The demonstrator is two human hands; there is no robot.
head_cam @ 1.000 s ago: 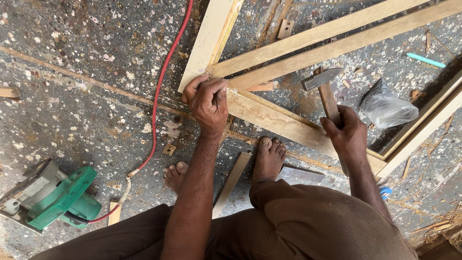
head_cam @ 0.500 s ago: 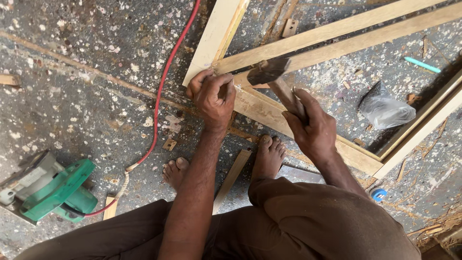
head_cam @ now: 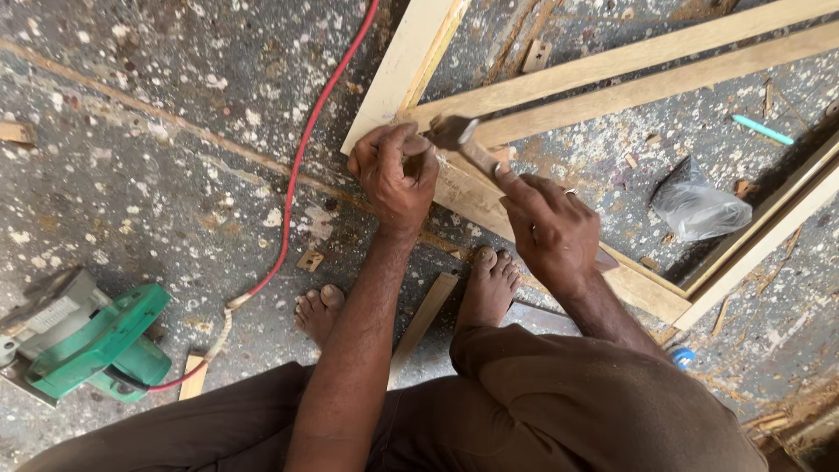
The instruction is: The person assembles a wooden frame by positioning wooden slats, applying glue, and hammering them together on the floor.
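Left hand (head_cam: 398, 175): pinching something tiny, maybe a nail, on the wooden frame (head_cam: 559, 83)
Right hand (head_cam: 551, 229): wrapped around the hammer (head_cam: 463, 142)

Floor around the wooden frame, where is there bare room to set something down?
Bare floor lies left of the red cord, above the green power saw. It is crowded by the frame corner, where the left hand, right hand and hammer meet.
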